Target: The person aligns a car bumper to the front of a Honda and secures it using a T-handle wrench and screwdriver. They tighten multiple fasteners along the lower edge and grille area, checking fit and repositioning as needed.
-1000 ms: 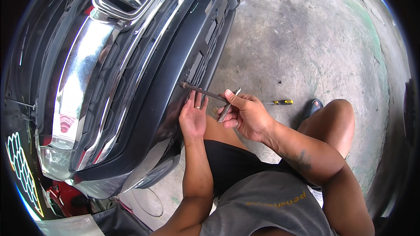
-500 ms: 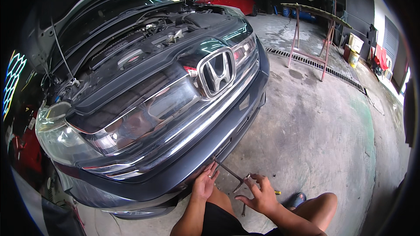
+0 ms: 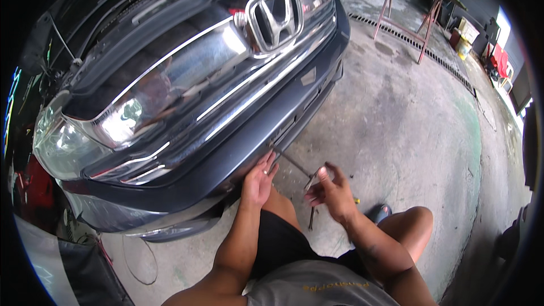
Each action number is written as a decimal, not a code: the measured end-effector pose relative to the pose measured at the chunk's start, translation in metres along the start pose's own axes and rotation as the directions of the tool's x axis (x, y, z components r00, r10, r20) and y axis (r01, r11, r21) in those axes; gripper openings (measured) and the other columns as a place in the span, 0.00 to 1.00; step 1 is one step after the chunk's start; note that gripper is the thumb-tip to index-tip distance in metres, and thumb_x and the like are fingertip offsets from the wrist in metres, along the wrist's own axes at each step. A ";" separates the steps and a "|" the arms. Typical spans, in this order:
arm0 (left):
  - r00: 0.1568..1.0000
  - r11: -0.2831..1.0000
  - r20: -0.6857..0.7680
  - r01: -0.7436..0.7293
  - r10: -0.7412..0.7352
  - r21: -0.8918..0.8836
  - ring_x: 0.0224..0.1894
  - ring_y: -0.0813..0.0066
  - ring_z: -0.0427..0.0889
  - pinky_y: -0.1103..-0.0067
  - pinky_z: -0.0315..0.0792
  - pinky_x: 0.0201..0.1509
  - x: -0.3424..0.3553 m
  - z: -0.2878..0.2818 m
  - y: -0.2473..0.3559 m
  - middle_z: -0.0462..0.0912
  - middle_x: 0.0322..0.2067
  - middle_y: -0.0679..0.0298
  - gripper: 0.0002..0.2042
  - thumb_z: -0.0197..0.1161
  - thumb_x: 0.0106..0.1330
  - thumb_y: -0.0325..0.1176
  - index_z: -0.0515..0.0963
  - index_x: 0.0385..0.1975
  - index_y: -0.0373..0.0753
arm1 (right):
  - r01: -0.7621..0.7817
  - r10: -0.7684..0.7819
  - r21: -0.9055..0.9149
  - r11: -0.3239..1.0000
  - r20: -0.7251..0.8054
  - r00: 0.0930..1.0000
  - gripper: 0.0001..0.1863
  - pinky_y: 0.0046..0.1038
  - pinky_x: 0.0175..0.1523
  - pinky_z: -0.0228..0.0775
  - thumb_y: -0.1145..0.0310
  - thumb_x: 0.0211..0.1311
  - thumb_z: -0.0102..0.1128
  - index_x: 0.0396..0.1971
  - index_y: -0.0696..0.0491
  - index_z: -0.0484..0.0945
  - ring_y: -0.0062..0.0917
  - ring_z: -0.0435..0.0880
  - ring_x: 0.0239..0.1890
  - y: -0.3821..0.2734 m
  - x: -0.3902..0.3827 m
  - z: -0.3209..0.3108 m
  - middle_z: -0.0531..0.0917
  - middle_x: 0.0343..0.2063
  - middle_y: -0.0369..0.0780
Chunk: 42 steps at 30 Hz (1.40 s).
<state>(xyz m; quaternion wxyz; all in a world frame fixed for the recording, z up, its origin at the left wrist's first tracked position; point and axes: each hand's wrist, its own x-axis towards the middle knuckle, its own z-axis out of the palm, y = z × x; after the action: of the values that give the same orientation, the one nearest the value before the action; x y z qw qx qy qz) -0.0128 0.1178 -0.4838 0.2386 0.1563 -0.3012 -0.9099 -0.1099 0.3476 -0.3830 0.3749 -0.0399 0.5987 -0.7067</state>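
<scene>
A dark grey car bumper point(image 3: 243, 147) fills the upper left, below a chrome grille. My left hand point(image 3: 258, 182) lies flat against the bumper's lower edge, fingers beside the tip of a T-handle wrench point(image 3: 292, 162). The thin shaft runs from the bumper toward my right hand point(image 3: 335, 194). That hand pinches the wrench's crossbar between thumb and fingers, and the bar's lower end pokes out below the hand. I am squatting, knees on either side of my arms.
A yellow-handled screwdriver point(image 3: 357, 200) lies on the concrete floor point(image 3: 408, 124) behind my right hand, near my sandal point(image 3: 378, 213). A loose cable point(image 3: 141, 258) loops under the car's corner. A red metal trestle point(image 3: 396, 5), a floor drain grate point(image 3: 413, 42) and buckets point(image 3: 464, 45) stand far back.
My head tilted up and then partly back down. My right hand went from gripping the crossbar to spread fingers, and now pinches it again; the bar has turned. The left hand stays on the bumper.
</scene>
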 end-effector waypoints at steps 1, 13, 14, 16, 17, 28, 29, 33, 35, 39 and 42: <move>1.000 1.000 -0.016 0.017 -0.017 0.001 0.79 0.62 0.65 0.60 0.61 0.80 -0.001 0.000 -0.005 0.73 0.73 0.56 0.23 0.56 0.75 0.29 0.71 0.70 0.33 | 0.140 -0.153 -0.238 0.961 -0.039 0.987 0.37 0.35 0.39 0.83 0.51 0.75 0.68 0.71 0.59 0.67 0.38 0.90 0.37 0.001 -0.002 -0.012 0.86 0.35 0.45; 0.998 1.000 -0.055 0.017 -0.017 0.009 0.79 0.58 0.65 0.59 0.62 0.80 -0.003 0.010 -0.001 0.75 0.72 0.53 0.22 0.54 0.75 0.29 0.68 0.68 0.34 | -0.103 0.079 0.284 0.953 0.094 0.992 0.23 0.30 0.31 0.81 0.52 0.82 0.59 0.57 0.57 0.69 0.29 0.87 0.25 0.000 0.001 0.011 0.85 0.27 0.41; 0.998 1.000 -0.057 0.016 -0.016 0.012 0.79 0.58 0.65 0.59 0.61 0.80 -0.004 0.009 0.000 0.75 0.72 0.53 0.22 0.54 0.75 0.29 0.67 0.68 0.34 | -0.153 0.111 0.310 0.938 0.148 0.983 0.23 0.30 0.32 0.81 0.52 0.82 0.58 0.58 0.56 0.69 0.30 0.88 0.26 -0.002 0.003 0.010 0.85 0.27 0.41; 0.998 1.000 -0.058 0.018 -0.017 0.005 0.79 0.57 0.65 0.58 0.61 0.80 -0.002 0.004 0.000 0.75 0.72 0.53 0.23 0.54 0.75 0.28 0.66 0.69 0.35 | -0.255 0.170 0.354 0.900 0.256 0.952 0.25 0.31 0.32 0.82 0.50 0.81 0.58 0.59 0.56 0.69 0.31 0.89 0.29 -0.003 0.006 0.007 0.85 0.27 0.42; 0.998 1.000 -0.057 0.019 -0.019 -0.008 0.79 0.57 0.66 0.58 0.61 0.80 -0.001 0.001 0.000 0.75 0.72 0.52 0.23 0.54 0.75 0.28 0.66 0.69 0.36 | -0.074 0.050 0.189 0.979 0.131 0.990 0.29 0.32 0.34 0.82 0.49 0.80 0.60 0.63 0.57 0.66 0.32 0.89 0.30 -0.001 0.005 0.003 0.85 0.29 0.43; 1.000 0.999 -0.028 0.007 -0.008 -0.033 0.77 0.59 0.67 0.60 0.62 0.78 0.002 -0.004 -0.003 0.76 0.70 0.55 0.17 0.57 0.74 0.28 0.76 0.61 0.36 | 0.660 -0.722 -0.749 0.064 0.421 0.548 0.30 0.40 0.46 0.80 0.57 0.65 0.77 0.60 0.58 0.77 0.42 0.87 0.39 0.004 0.001 -0.005 0.86 0.39 0.47; 1.000 1.000 -0.027 0.009 -0.010 -0.025 0.78 0.59 0.67 0.60 0.62 0.78 0.002 -0.003 -0.003 0.76 0.70 0.55 0.17 0.57 0.74 0.28 0.76 0.61 0.36 | 0.450 -0.505 -0.570 0.687 0.071 0.860 0.29 0.37 0.40 0.81 0.55 0.76 0.67 0.64 0.59 0.71 0.39 0.89 0.34 -0.006 -0.012 0.015 0.86 0.34 0.45; 0.999 1.000 -0.038 0.017 -0.017 -0.018 0.78 0.60 0.66 0.60 0.61 0.79 0.000 0.002 -0.004 0.76 0.71 0.55 0.17 0.57 0.74 0.28 0.77 0.61 0.35 | -0.306 0.229 0.410 0.859 0.228 0.946 0.37 0.31 0.31 0.81 0.41 0.83 0.48 0.72 0.58 0.61 0.35 0.90 0.30 0.010 0.026 -0.006 0.84 0.33 0.46; 0.999 1.000 -0.042 0.013 -0.014 -0.022 0.78 0.60 0.66 0.60 0.61 0.79 0.000 -0.002 -0.003 0.76 0.71 0.56 0.17 0.57 0.74 0.28 0.77 0.61 0.36 | -0.229 0.205 0.206 0.951 0.132 0.970 0.41 0.31 0.32 0.82 0.38 0.81 0.49 0.76 0.57 0.58 0.36 0.90 0.29 -0.001 0.018 -0.003 0.84 0.36 0.49; 0.999 1.000 -0.037 0.001 -0.002 -0.025 0.77 0.60 0.67 0.61 0.61 0.79 0.000 -0.003 -0.002 0.75 0.71 0.56 0.18 0.58 0.73 0.28 0.76 0.62 0.37 | 0.533 -0.546 -0.720 0.445 0.253 0.798 0.47 0.39 0.44 0.82 0.36 0.70 0.64 0.74 0.57 0.64 0.47 0.88 0.40 -0.017 0.000 -0.019 0.82 0.46 0.54; 0.999 1.000 -0.039 -0.002 0.001 -0.025 0.77 0.60 0.67 0.61 0.61 0.78 -0.002 0.010 -0.001 0.76 0.71 0.56 0.19 0.58 0.74 0.28 0.76 0.63 0.37 | 0.661 -0.664 -0.745 -0.089 0.539 0.519 0.37 0.43 0.50 0.79 0.46 0.65 0.73 0.64 0.59 0.76 0.51 0.85 0.47 -0.023 -0.007 -0.011 0.84 0.45 0.51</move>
<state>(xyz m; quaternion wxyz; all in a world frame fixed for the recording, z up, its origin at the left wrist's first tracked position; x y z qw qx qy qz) -0.0155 0.1246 -0.4761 0.2470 0.1709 -0.2851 -0.9102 -0.1217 0.3612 -0.3632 -0.1165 -0.5262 0.7745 -0.3312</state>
